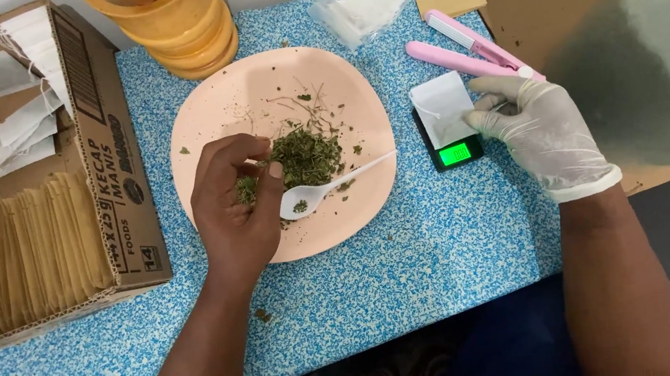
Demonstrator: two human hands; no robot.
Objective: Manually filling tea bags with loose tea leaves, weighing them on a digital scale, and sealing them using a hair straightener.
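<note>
Head view: left hand (235, 197) hides part of herb pile (303, 156).

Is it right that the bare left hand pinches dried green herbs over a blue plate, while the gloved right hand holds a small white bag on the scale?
Not quite: the plate is pink, as the head view shows. The left hand pinches herbs; the gloved right hand holds the white bag on the scale.

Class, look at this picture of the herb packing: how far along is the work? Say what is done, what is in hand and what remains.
Done: dried herbs lie heaped on the pink plate, and a white sachet sits on the small scale. In hand: the left hand pinches herbs beside the white spoon; the gloved right hand steadies the sachet. Left: most herbs remain on the plate, and empty sachets wait in the cardboard box.
</note>
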